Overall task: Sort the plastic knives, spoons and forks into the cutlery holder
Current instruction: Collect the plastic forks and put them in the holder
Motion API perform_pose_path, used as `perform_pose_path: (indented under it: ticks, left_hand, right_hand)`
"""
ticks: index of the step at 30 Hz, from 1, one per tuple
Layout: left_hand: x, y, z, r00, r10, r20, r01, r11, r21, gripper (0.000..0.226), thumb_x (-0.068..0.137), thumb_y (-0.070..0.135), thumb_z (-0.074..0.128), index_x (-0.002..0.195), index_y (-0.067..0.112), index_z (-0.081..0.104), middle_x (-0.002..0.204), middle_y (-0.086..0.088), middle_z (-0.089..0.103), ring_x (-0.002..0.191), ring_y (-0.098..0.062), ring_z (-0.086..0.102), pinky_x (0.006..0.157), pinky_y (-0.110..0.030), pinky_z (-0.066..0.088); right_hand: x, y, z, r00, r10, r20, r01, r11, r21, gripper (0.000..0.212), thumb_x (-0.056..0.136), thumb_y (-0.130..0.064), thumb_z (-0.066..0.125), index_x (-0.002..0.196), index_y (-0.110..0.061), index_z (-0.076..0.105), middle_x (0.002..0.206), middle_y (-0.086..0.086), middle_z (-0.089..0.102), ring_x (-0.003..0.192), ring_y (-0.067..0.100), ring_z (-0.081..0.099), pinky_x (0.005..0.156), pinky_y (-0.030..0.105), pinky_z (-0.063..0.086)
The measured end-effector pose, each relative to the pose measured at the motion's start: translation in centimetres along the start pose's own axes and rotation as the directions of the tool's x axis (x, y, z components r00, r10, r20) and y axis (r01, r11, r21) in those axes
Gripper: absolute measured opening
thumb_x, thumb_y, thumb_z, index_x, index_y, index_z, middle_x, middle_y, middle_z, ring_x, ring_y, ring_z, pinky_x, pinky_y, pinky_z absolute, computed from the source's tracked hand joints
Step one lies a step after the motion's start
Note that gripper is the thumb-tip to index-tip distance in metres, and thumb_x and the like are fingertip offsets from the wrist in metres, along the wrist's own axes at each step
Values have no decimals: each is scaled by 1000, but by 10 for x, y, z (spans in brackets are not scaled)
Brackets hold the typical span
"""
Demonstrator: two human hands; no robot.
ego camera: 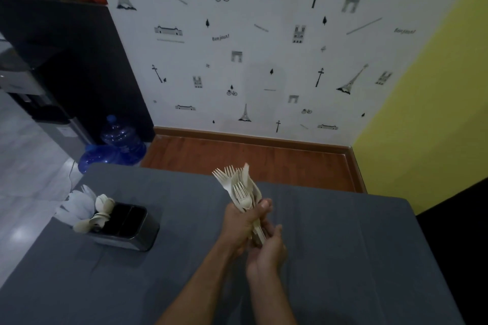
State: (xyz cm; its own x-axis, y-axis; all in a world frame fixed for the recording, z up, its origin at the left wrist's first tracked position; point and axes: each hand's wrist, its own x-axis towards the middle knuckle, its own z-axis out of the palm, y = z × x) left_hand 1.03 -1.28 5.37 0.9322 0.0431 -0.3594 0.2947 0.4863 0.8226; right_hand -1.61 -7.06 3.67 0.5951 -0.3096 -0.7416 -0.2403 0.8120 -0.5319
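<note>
Starting with the hands: a bunch of cream plastic forks, knives and spoons [241, 190] is gripped by the left hand [243, 221], with fingers and thumb curled tight round the handles about halfway down. The lower handle ends are held by the right hand [266, 250], which sits just below the left one and touches it, fingers curled in on them too. The bunch is held up over the grey-blue tablecloth [343, 245], around the middle of the table, and isn't resting on it. Its long axis is nearly upright, tipped a bit up and to the left. Fork tines and a knife tip are fanned out at the top, and the handles are pointed down toward the body.

Off to the left, well apart from both hands, a dark shiny rectangular cutlery holder [132, 235] is stood on the cloth. It's divided into compartments. Cream spoons [103, 208] are stuck in the leftmost one, bowls up and leaning left. Nothing can be made out in the other slots, they're too dark. Some blurry white pieces [76, 203] are seen just past the holder's left side, but their kind can't be told.
</note>
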Motion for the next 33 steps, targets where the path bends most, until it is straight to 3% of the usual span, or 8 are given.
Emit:
perform_pose_path:
  ticks: [5,8,11,17,24,27,30,33]
  left_hand:
    - [-2,-1,7,1000,-14,12,15,994,-106,13,90,-4,73,102,0,71,99,-22,78,98,-29,76,83,-37,64]
    - [-1,0,7,1000,12,-8,-12,996,-89,13,91,-5,72,103,-2,70,99,-20,79,98,-29,76,88,-37,63]
    - [3,13,-5,996,83,-36,-85,994,-73,15,87,0,76,101,0,71,101,-21,78,98,-28,77,88,-37,62]
    - [9,67,-75,952,225,-207,-226,974,23,14,83,5,81,95,5,73,105,-26,75,99,-33,71,90,-45,59]
    - [4,117,-196,824,344,-450,-317,939,137,36,63,41,97,90,21,84,109,-21,79,114,-37,73,106,-56,54]
    - [3,125,-235,766,377,-520,-303,926,224,38,64,47,92,93,24,82,106,-13,81,111,-34,74,104,-56,55]
    - [-1,137,-255,752,415,-513,-297,907,298,16,79,32,89,88,23,80,99,-11,81,106,-32,76,97,-53,59]
    - [3,138,-264,754,439,-489,-293,891,348,6,87,16,84,90,16,80,91,-1,82,90,-12,76,88,-38,61]
  right_hand:
    - [4,-4,0,999,28,-16,-28,1000,0,50,109,-44,39,102,-4,68,103,18,73,89,29,71,73,37,55]
    - [10,0,-3,1000,28,10,-27,997,-66,55,107,-53,36,102,-8,67,112,17,73,104,31,70,93,41,54]
    - [17,3,-8,997,45,57,-34,981,-193,68,105,-62,27,124,-7,63,129,15,68,129,31,60,113,43,38]
    - [34,17,0,991,61,115,0,885,-466,65,108,-51,34,141,1,55,141,22,61,132,33,57,114,45,37]
    - [23,79,51,956,107,275,133,673,-728,26,106,-30,52,98,-10,67,116,23,72,99,31,68,81,33,51]
    - [10,108,71,915,160,369,228,550,-803,23,104,-29,58,94,-12,68,106,17,74,96,28,70,82,35,52]
    - [-2,144,90,850,259,458,331,415,-848,19,99,-31,67,106,-13,70,112,15,73,105,31,70,87,38,53]
    - [-17,168,107,768,350,537,460,283,-842,61,91,-26,78,144,-12,53,136,4,58,125,24,59,100,33,50]
